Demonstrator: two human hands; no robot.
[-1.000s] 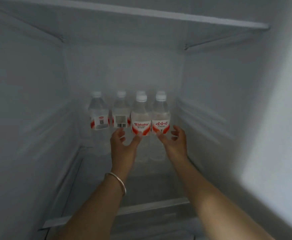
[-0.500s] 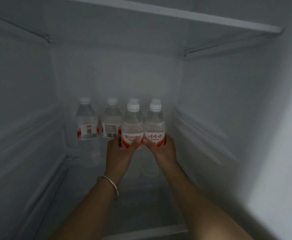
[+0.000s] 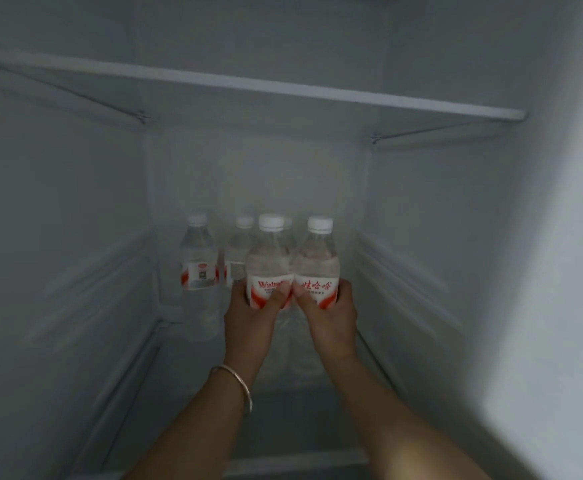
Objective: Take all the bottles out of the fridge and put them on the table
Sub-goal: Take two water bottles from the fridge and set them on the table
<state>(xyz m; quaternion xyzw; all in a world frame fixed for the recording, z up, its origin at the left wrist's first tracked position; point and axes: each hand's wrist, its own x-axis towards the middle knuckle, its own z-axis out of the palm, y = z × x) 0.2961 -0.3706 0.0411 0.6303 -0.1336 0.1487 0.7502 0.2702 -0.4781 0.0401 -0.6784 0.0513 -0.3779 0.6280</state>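
Extraction step: left hand (image 3: 248, 320) and right hand (image 3: 331, 317) each wrapped around a front bottle (image 3: 269, 261); next, withdraw clear of the fridge shelf (image 3: 193, 368).

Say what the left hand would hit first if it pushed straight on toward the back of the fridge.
The left hand, closed on the front left bottle, would probably drive it into the rear bottle close behind it. Depth is unclear; the gap cannot be judged.

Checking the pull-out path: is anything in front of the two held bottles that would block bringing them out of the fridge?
Nothing visible. The left hand and right hand each grip a front bottle; the shelf toward the camera is bare. Other bottles stand behind. The table is out of view.
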